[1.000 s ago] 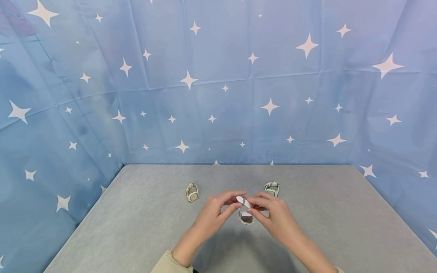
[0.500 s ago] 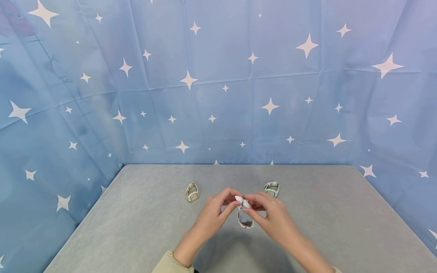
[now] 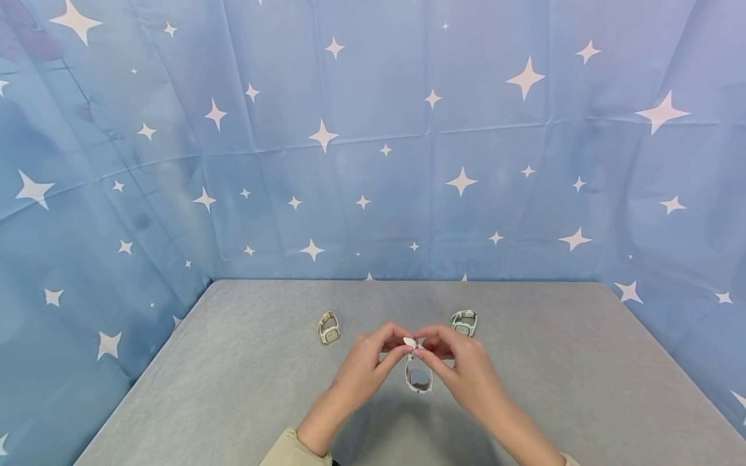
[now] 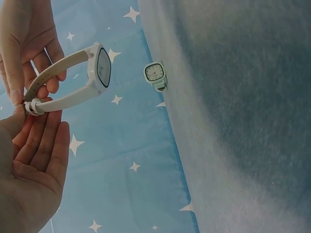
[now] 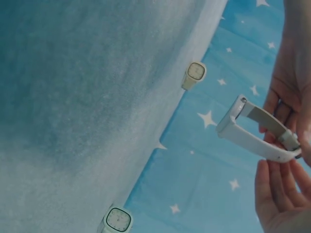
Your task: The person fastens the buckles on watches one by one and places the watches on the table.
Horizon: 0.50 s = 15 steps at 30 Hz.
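Observation:
In the head view a white wristwatch hangs in the air between my two hands, case down, its strap forming a loop. My left hand pinches the strap at the top between thumb and fingers. Close beside it, my right hand pinches the strap from the other side. A pale strap tip shows between the fingertips. The left wrist view shows the two strap halves meeting at the buckle and keeper, right at both hands' fingertips. From the right wrist, the case appears edge-on.
On the grey table lie two more watches, a beige one back left and a mint green one just behind my right hand. A blue curtain with white stars stands along the table's back and sides.
My right fingertips have shifted slightly left, closer to the left ones, and less of the strap's end shows between them. The white watch's case hangs a little lower. The other watches stay put.

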### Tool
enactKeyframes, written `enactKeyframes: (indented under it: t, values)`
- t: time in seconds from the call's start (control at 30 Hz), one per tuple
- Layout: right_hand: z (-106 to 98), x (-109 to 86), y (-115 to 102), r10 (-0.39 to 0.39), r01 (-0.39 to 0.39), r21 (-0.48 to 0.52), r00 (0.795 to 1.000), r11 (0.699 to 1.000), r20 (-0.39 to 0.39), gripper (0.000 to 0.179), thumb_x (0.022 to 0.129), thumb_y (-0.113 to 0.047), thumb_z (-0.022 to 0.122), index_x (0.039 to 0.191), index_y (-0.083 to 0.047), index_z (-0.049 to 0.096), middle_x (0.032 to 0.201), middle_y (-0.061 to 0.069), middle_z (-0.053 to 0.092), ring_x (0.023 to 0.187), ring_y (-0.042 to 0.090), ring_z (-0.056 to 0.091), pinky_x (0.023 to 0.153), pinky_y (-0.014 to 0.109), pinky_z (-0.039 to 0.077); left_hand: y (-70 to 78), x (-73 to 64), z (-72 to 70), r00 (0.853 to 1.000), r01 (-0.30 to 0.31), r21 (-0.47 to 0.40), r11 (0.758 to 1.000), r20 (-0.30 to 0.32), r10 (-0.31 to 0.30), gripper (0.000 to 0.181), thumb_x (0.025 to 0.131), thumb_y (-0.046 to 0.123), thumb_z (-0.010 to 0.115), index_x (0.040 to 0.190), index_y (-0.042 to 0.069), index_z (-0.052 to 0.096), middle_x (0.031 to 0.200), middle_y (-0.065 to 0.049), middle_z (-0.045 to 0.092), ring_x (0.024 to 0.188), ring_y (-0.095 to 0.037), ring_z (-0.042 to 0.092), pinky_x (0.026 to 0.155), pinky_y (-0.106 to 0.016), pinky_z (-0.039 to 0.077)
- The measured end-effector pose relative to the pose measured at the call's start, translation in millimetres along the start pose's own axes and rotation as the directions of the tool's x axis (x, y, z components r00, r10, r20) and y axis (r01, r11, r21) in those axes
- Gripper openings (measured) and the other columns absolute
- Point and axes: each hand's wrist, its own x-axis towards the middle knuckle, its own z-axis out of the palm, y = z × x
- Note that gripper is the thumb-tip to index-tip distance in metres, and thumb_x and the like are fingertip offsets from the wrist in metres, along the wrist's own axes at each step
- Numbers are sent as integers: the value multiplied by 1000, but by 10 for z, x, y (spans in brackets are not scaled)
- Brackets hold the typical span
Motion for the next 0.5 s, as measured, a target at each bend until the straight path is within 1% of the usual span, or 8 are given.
enactKeyframes:
  t: [0.2,0.37,0.5]
  values:
    - [17,-7,16,-28,28,2,999,1000,-23,17,85,-14,78,100,-17,72,83,-7,75,76,-2,69,68,19,58,6,-5,-4,1000,31,-9,999,4,-31,14,99,20,61,106,9,65,99,-6,76,92,-14,73,84,-26,59]
    - [24,-7,22,-35,35,7,999,999,-22,16,85,-11,78,97,-17,70,81,-10,73,74,-4,67,68,19,58,7,-13,-7,998,56,-27,998,1,-56,15,98,21,62,106,9,65,101,-6,77,94,-14,73,83,-26,59]
    - [26,-4,23,-51,51,12,998,999,-26,18,84,-6,78,94,-16,67,80,-11,70,73,-4,65,67,20,59,2,-18,-6,998,60,-30,998,-5,-60,15,99,20,61,107,9,65,100,-6,77,94,-14,73,84,-26,59]
